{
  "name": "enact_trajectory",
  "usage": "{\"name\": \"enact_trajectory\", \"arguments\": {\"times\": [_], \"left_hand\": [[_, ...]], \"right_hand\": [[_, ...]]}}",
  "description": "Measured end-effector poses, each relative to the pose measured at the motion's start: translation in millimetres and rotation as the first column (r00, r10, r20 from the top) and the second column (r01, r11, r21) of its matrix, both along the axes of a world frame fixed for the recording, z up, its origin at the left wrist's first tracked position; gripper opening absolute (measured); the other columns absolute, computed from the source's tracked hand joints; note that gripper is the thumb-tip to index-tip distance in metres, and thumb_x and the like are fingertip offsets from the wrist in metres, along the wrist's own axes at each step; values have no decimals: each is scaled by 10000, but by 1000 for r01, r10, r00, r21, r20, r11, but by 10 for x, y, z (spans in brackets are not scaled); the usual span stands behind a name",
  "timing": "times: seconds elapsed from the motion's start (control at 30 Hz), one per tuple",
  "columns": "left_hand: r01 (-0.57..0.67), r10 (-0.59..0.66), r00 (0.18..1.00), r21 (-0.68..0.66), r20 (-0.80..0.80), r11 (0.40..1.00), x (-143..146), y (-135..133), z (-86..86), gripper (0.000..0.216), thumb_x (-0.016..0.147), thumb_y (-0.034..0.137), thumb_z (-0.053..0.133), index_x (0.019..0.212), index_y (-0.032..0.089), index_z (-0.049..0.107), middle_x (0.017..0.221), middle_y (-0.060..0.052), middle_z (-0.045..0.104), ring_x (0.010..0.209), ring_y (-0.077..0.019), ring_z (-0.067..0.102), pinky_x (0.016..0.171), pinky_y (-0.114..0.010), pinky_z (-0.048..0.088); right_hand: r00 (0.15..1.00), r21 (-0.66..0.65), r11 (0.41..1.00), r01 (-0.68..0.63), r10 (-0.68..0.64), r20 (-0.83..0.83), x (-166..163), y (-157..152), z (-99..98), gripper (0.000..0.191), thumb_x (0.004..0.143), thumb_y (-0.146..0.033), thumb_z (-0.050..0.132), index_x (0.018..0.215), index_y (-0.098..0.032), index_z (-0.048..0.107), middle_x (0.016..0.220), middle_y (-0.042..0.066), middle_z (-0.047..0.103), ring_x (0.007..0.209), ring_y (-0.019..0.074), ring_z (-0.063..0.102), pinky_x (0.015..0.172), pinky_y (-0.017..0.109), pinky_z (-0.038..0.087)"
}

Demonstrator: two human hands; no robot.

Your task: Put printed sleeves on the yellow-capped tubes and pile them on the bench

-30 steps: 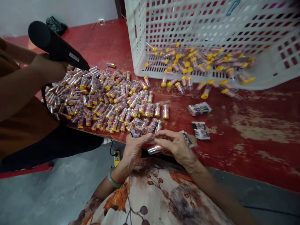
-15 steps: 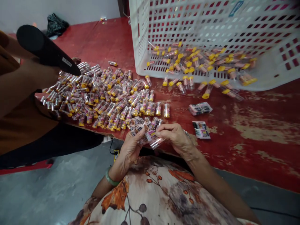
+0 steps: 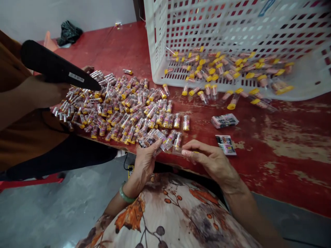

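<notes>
My left hand (image 3: 145, 161), with a green bangle at its wrist, pinches several flat printed plastic sleeves (image 3: 148, 138) between thumb and fingers. Near their right end, my right hand (image 3: 216, 162) grips a small clear tube (image 3: 186, 153) with pink contents, lying nearly level; its yellow cap is partly hidden by the fingers. The tube's clear end points at the sleeves, and I cannot tell whether it touches them. Just beyond both hands lie many sleeved tubes (image 3: 126, 113) with yellow caps, spread over the red table (image 3: 279, 165).
A white plastic basket (image 3: 157, 51) lies tipped toward me, with loose yellow-capped tubes spilling out. Two stacks of printed sleeves (image 3: 224, 120) rest right of my hands. At left, another person's hand (image 3: 43, 91) holds a black blower-like tool (image 3: 59, 67) over the tubes. A black bag (image 3: 69, 33) sits behind.
My right hand has moved right, away from the sleeves, and a pink-filled tube now shows in its fingers. The other person's black tool has shifted slightly right and down in view.
</notes>
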State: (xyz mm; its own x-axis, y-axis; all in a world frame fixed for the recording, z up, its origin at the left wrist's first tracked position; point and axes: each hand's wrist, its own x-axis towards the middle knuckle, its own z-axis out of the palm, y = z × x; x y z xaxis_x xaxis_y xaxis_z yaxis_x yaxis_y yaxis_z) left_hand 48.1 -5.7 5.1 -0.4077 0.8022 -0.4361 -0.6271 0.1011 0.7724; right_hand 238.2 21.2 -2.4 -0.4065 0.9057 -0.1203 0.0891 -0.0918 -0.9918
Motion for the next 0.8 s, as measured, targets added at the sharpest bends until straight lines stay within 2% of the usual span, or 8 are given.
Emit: {"name": "enact_trajectory", "arguments": {"times": [0.07, 0.17, 0.43, 0.5, 0.63, 0.8], "left_hand": [[-3, 3, 1000, -17, 17, 1000, 16, -7, 13, 554, 590, 155, 833, 1108, 153, 637, 910, -56, 737, 833, -194, 691, 859, -379, 533], [5, -1, 998, -52, 60, 999, 30, -19, 16, 517, 585, 177, 843, 1066, 137, 655, 875, -55, 735, 798, -194, 691, 840, -371, 537], [38, -31, 987, -40, 159, 999, 45, -66, 33, 424, 571, 235, 860, 946, 138, 687, 867, -47, 734, 726, -150, 668, 806, -320, 531], [45, -36, 984, -44, 173, 998, 57, -74, 56, 393, 568, 244, 861, 905, 136, 689, 846, -42, 729, 729, -149, 664, 779, -298, 526], [78, -65, 982, -70, 177, 995, 66, -80, 66, 329, 569, 263, 859, 802, 109, 685, 779, -49, 718, 673, -145, 648, 725, -285, 516], [45, -46, 984, 12, 172, 999, 59, -97, 23, 376, 589, 223, 849, 920, 146, 689, 854, -34, 726, 758, -156, 665, 793, -308, 511]], "right_hand": [[1000, 120, 993, 1, 2, -25, 0, -56, 31, 149, 817, -337, 663, 891, -214, 701, 904, 34, 654, 834, 170, 600, 726, 263, 485], [998, 281, 959, 40, -22, -67, -38, -116, 42, 92, 839, -252, 644, 913, -223, 691, 896, 31, 647, 837, 158, 609, 739, 260, 490], [993, 579, 811, 77, -116, 31, -115, -177, 21, 175, 844, -156, 630, 1005, -219, 655, 923, 35, 627, 849, 161, 614, 742, 286, 484], [981, 681, 727, 86, -181, 70, -152, -190, 40, 186, 841, -153, 630, 1017, -210, 646, 917, 42, 630, 834, 162, 620, 718, 282, 495], [941, 863, 504, 20, -302, 154, -238, -237, 49, 247, 823, -127, 645, 1063, -181, 620, 927, 71, 637, 825, 173, 631, 717, 292, 519], [906, 941, 338, 23, -404, 123, -358, -306, -60, 372, 782, -86, 690, 1126, -159, 569, 908, 76, 668, 852, 191, 652, 742, 304, 542]]}}
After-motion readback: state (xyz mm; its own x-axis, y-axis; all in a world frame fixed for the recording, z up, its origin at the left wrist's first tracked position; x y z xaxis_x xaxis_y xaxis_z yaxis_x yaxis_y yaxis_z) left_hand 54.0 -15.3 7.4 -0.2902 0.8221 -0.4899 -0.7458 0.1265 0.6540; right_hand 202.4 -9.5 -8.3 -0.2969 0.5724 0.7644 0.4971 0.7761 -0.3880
